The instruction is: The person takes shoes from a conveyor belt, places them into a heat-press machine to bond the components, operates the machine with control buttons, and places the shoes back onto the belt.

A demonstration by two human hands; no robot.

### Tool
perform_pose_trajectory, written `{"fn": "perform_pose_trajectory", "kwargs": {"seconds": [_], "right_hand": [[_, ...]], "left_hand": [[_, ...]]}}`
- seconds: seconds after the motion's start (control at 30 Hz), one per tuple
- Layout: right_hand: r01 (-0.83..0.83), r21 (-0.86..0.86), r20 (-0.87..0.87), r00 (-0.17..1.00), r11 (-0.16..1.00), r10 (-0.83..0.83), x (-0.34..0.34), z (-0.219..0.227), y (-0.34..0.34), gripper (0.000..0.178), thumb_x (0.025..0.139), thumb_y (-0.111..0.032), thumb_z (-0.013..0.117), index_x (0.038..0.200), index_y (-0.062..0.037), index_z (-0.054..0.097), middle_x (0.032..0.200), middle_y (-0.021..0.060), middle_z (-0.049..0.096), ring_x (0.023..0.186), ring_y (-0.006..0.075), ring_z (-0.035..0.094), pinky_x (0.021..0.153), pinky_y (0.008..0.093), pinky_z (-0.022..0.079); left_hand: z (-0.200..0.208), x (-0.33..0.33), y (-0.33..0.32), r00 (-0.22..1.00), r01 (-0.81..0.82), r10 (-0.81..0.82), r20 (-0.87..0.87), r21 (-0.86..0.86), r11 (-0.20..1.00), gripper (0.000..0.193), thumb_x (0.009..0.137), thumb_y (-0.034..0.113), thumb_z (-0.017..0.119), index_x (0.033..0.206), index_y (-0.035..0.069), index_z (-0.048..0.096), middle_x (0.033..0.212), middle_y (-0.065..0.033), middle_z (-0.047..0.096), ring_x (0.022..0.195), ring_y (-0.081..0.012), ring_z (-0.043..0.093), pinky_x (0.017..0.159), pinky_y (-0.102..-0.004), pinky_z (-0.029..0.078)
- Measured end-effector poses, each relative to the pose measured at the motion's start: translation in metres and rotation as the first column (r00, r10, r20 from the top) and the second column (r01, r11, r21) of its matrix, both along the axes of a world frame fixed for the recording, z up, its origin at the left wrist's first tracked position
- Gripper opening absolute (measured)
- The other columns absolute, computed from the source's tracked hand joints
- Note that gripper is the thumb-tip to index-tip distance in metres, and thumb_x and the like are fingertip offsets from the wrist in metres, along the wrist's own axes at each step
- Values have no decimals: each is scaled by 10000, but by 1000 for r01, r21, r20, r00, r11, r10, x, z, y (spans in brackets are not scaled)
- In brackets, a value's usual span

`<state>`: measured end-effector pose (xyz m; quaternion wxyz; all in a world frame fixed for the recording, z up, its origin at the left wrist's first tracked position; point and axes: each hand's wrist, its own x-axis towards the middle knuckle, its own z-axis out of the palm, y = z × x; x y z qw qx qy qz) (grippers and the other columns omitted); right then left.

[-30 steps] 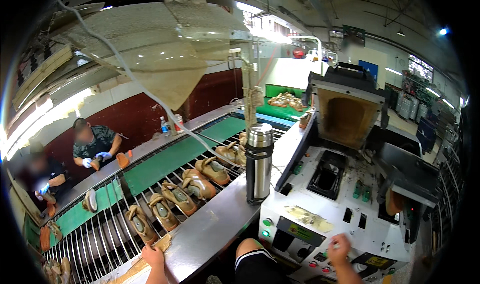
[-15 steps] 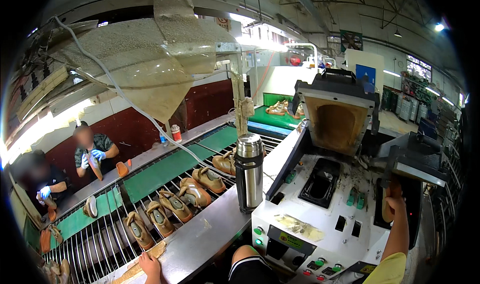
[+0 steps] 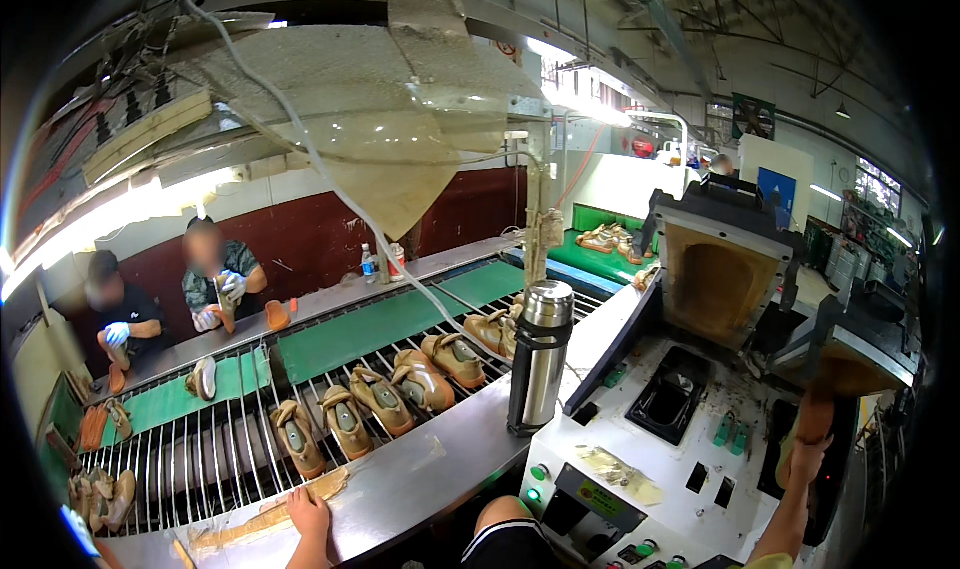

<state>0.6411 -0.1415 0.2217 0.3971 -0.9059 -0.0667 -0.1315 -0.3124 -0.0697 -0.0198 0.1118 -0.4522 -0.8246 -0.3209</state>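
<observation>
- At four o'clock, my right hand (image 3: 806, 461) has its fingers wrapped around a brown shoe (image 3: 816, 413) below the raised right lid (image 3: 858, 367).
- At seven, my left hand (image 3: 308, 516) rests on the metal desk (image 3: 430, 464); whether its fingers are spread, I can't tell.
- Near five, a steel flask (image 3: 540, 369) stands upright.

Shoe-factory wkshp, w/ shoes (image 3: 424, 381) on conveyor (image 3: 400, 315), white press mach. (image 3: 665, 457), gloved co-workers (image 3: 238, 259) opp.
</observation>
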Motion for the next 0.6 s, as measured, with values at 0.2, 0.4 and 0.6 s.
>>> {"fn": "perform_pose_trajectory", "kwargs": {"seconds": [0.2,0.4,0.6], "right_hand": [[22,364,384,907,931,-171,-25,-49,-29,940,721,-301,755,1463,-42,240,1346,218,473,1166,408,508,965,514,418],[-334,763,454,886,553,-90,0,-138,-75,685,683,-145,814,1213,108,463,1179,249,560,1005,347,579,872,463,504],[-298,954,189,546,-21,817,-95,-132,-47,576,865,-394,553,1303,-31,466,1293,97,530,1193,233,495,1028,390,365]], "left_hand": [[1,0,1,1000,14,-14,7,41,999,414,757,157,610,1111,-57,600,1195,-224,577,1177,-425,470,1052,-480,341],[1,41,-14,989,115,-130,67,186,976,195,673,90,615,845,8,654,1074,-194,604,1023,-393,532,922,-460,414],[50,211,-52,27,264,-356,934,337,904,174,843,74,631,988,28,715,858,-45,682,809,-126,615,773,-253,487]]}}
